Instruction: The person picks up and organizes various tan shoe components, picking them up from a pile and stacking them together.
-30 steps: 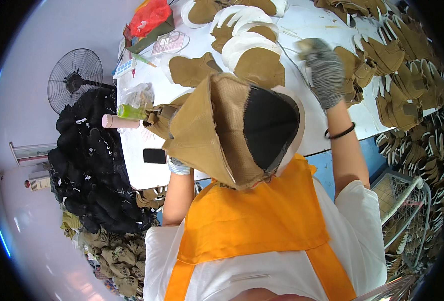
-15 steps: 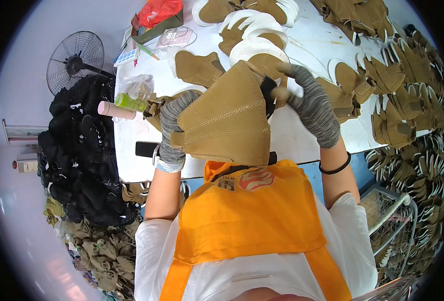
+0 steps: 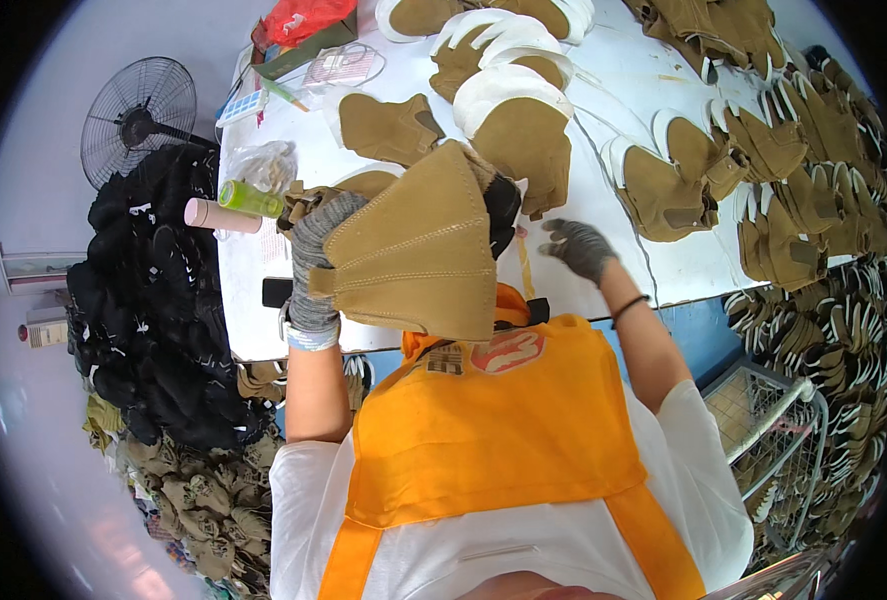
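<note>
My left hand (image 3: 317, 262), in a grey knitted glove, is closed on a brown suede boot upper (image 3: 413, 245). The upper is held up over the front edge of the table, its stitched panel facing me and a black lining (image 3: 503, 205) showing at its right side. My right hand (image 3: 578, 248), gloved alike, is apart from it, low over the white tabletop with its fingers stretched out to the left and nothing seen in them. A yellow strip (image 3: 526, 268) lies on the table between that hand and the upper. Beyond it rests another brown upper (image 3: 523, 150) with white pieces attached.
More brown uppers (image 3: 663, 190) with white edges cover the table's far and right sides. At left are a pink bottle (image 3: 223, 216), a green bottle (image 3: 251, 199), a phone (image 3: 276, 292) and a box (image 3: 308, 50). A wire cart (image 3: 778, 450) stands right; black pieces (image 3: 163, 310) are piled left.
My right hand has left the upper's opening and dropped toward the table, right of the upper. My left hand has shifted the upper slightly left.
</note>
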`<action>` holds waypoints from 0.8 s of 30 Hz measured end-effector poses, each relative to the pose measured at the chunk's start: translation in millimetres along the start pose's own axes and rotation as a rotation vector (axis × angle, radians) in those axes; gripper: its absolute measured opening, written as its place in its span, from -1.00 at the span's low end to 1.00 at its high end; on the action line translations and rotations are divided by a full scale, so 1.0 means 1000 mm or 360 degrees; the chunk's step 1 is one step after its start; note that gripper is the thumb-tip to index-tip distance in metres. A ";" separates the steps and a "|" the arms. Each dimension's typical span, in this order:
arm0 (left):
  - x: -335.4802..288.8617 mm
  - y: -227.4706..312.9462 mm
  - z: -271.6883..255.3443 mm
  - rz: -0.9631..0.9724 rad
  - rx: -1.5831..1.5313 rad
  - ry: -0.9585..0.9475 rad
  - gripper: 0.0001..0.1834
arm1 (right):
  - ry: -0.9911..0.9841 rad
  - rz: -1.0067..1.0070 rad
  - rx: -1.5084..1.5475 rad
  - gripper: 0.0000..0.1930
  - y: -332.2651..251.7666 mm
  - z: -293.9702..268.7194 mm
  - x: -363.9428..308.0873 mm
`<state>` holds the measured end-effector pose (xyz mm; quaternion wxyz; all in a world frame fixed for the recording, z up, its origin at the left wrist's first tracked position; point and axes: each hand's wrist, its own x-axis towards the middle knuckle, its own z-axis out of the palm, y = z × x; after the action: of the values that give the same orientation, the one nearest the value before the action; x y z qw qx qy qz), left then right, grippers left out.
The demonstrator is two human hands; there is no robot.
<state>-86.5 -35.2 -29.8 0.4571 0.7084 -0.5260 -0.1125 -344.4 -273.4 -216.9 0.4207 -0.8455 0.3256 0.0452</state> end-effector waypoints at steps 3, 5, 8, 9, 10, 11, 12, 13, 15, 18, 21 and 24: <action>-0.001 -0.001 -0.006 -0.0133 -0.0173 0.0069 -0.87 | 0.0275 0.0053 -0.0774 -0.35 -0.010 0.045 0.009; -0.003 -0.003 -0.009 -0.0224 -0.0372 0.0161 -0.87 | 0.0427 0.0041 -0.0780 -0.37 -0.008 0.058 0.019; 0.000 0.008 -0.012 -0.0377 -0.0596 0.0197 -0.86 | 0.0495 -0.0011 -0.0782 -0.43 -0.015 0.071 0.037; -0.001 0.011 -0.012 -0.0369 -0.0550 0.0208 -0.86 | 0.0491 -0.0036 -0.0784 -0.45 -0.019 0.075 0.042; -0.001 0.010 -0.013 -0.0342 -0.0481 0.0186 -0.84 | 0.0496 -0.0132 -0.0814 -0.56 -0.020 0.079 0.046; -0.002 0.007 -0.013 -0.0315 -0.0411 0.0161 -0.83 | 0.0485 -0.0076 -0.0810 -0.58 -0.020 0.085 0.050; -0.003 0.003 -0.014 -0.0285 -0.0344 0.0143 -0.81 | 0.0476 -0.0024 -0.0812 -0.60 -0.023 0.088 0.053; -0.004 0.000 -0.014 -0.0312 -0.0411 0.0144 -0.80 | 0.0467 0.0029 -0.0812 -0.62 -0.024 0.090 0.056; -0.007 -0.007 -0.014 -0.0360 -0.0545 0.0152 -0.76 | 0.0390 0.0133 -0.0741 -0.68 -0.027 0.091 0.053; -0.016 -0.021 -0.017 -0.0430 -0.1064 0.0240 -0.75 | 0.0148 0.0303 -0.0768 -0.71 -0.026 0.088 0.048; -0.014 -0.011 -0.016 -0.0531 -0.0952 0.0303 -0.77 | 0.0109 0.0108 -0.0586 -0.73 -0.005 0.078 0.034; -0.013 -0.005 -0.019 -0.0450 -0.0291 0.0253 -0.81 | 0.0313 -0.0006 0.1061 -0.81 0.007 0.074 0.008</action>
<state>-76.7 -14.1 -26.7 0.5393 0.7373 -0.3710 -0.1667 -327.9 -225.9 -272.3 0.6405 -0.6625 0.3600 -0.1460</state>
